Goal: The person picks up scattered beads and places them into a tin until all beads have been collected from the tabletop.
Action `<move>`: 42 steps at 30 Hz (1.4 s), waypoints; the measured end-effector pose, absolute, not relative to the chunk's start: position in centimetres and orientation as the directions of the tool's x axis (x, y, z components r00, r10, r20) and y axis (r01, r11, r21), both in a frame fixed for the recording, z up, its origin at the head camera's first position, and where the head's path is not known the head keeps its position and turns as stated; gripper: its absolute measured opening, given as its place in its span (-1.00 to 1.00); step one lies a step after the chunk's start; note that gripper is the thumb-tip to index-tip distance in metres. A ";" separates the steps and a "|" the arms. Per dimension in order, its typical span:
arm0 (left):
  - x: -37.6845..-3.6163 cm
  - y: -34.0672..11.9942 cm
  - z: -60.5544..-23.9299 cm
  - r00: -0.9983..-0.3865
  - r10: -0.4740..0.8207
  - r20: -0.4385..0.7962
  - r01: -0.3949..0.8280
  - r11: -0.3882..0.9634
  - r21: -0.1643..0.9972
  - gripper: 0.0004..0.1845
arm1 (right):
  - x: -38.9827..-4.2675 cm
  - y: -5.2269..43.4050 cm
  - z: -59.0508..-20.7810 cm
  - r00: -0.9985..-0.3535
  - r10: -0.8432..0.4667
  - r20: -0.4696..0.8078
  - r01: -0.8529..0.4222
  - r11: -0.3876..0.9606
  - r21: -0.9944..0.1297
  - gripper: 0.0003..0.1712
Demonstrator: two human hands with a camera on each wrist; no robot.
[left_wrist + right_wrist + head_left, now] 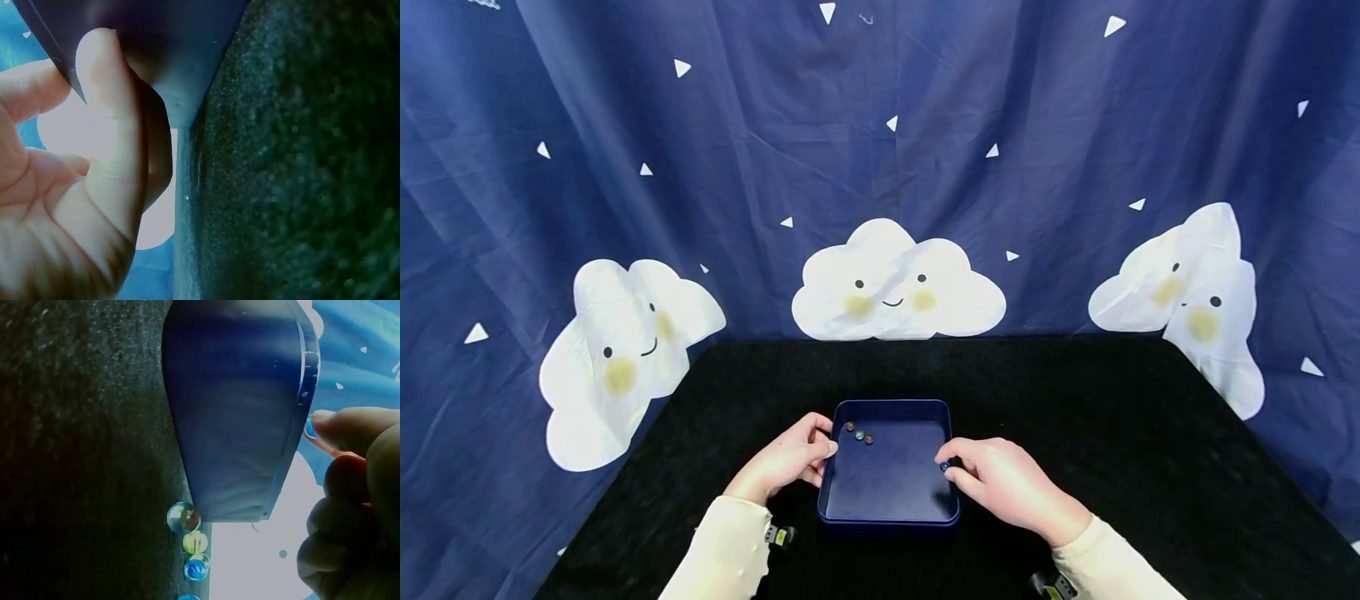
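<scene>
A square, dark blue box (889, 524) without a lid stands on the black cloth. Inside it, near the far left corner, lie three small marbles: a green one (860, 435) between two brownish ones. My left hand (786, 457) grips the box's left wall, its thumb (100, 69) against the side. Over the right rim, my right hand (1009, 482) pinches a blue marble (310, 428) between thumb and index finger. Its other fingers are curled in toward the palm in the right wrist view.
Outside the box, several more marbles sit on the cloth in the right wrist view, among them a clear reddish one (184, 517), a yellow-green one (195, 541) and a blue one (196, 569). Behind the black tabletop (1075, 400) hangs a blue curtain (850, 100) with white clouds.
</scene>
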State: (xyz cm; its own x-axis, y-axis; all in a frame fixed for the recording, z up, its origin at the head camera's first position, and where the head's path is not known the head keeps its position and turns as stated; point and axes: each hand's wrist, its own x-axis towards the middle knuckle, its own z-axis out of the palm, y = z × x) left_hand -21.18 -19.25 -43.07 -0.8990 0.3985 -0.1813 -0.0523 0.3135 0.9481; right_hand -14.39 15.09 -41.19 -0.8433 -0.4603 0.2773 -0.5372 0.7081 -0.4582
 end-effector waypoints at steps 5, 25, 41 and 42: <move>-21.1 -19.2 -43.1 -0.898 0.399 -0.186 -0.058 0.312 0.948 -0.58 | -14.5 15.1 -41.3 -0.841 -0.464 0.277 -0.540 0.714 -0.446 -0.78; -21.3 -19.2 -43.0 -0.901 0.395 -0.181 -0.050 0.319 0.946 -0.60 | -15.8 18.0 -41.0 -0.877 -0.370 0.307 -0.479 0.733 -0.483 -0.81; -21.1 -19.2 -42.9 -0.900 0.397 -0.181 -0.048 0.323 0.945 -0.59 | -17.4 21.7 -42.2 -0.931 -0.297 0.212 -0.365 0.751 -0.551 -0.82; -21.1 -19.2 -42.9 -0.900 0.396 -0.181 -0.048 0.323 0.945 -0.59 | -17.5 21.8 -42.3 -0.933 -0.298 0.203 -0.360 0.752 -0.553 -0.82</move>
State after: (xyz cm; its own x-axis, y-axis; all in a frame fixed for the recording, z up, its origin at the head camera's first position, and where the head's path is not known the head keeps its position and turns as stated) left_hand -21.13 -19.23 -42.94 -0.9001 0.3964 -0.1807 -0.0476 0.3229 0.9452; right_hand -17.47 21.82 -42.33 -0.9328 -0.2980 0.2025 -0.3601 0.7516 -0.5526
